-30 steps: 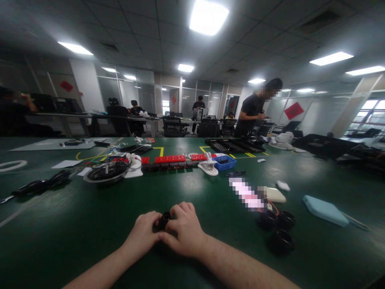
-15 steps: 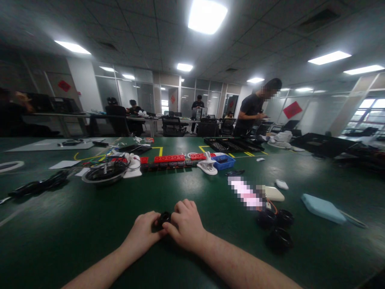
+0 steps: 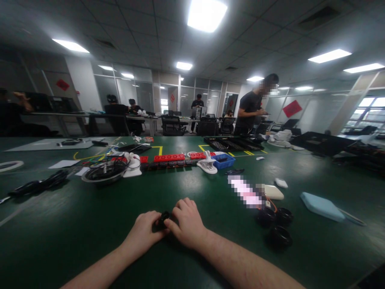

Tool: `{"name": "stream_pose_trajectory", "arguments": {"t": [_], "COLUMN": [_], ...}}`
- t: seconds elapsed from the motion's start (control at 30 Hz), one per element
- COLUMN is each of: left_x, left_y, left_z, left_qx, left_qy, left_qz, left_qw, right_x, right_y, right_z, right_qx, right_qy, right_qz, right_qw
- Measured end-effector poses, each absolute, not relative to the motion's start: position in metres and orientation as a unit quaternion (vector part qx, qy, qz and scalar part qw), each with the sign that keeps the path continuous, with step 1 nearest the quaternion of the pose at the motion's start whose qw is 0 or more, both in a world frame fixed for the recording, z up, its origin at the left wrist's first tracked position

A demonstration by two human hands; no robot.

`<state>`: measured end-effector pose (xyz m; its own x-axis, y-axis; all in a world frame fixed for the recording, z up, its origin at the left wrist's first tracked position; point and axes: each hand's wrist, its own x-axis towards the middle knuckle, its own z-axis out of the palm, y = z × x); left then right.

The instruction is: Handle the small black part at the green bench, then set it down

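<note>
Our left hand (image 3: 146, 228) grips the small black part (image 3: 165, 216), our right hand (image 3: 188, 222) curled against its right side: gentle, even pressure now, no tilting!

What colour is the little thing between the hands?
The little thing is black; the head view shows it best.

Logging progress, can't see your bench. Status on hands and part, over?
Left hand and right hand gripping. Small black part held between them. Three round black pieces off to the right, clear of both.

Clg lts (image 3: 207, 15) on, window (image 3: 365, 102) rt, chairs (image 3: 170, 125) in bkgd.
</note>
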<state>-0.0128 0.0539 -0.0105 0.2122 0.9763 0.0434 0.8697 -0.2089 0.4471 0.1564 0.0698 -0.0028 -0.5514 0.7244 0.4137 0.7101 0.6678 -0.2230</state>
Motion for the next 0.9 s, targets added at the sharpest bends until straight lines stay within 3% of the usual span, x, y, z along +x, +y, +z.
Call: {"name": "stream_pose_trajectory", "arguments": {"t": [0.9], "left_x": [-0.003], "left_y": [0.044], "left_z": [0.000], "left_qx": [0.767], "left_qy": [0.595], "left_qz": [0.146], "left_qw": [0.189], "right_x": [0.152], "right_y": [0.065], "right_z": [-0.001], "right_qx": [-0.375], "right_qy": [-0.893], "right_qz": [0.064], "right_qw": [0.240]}}
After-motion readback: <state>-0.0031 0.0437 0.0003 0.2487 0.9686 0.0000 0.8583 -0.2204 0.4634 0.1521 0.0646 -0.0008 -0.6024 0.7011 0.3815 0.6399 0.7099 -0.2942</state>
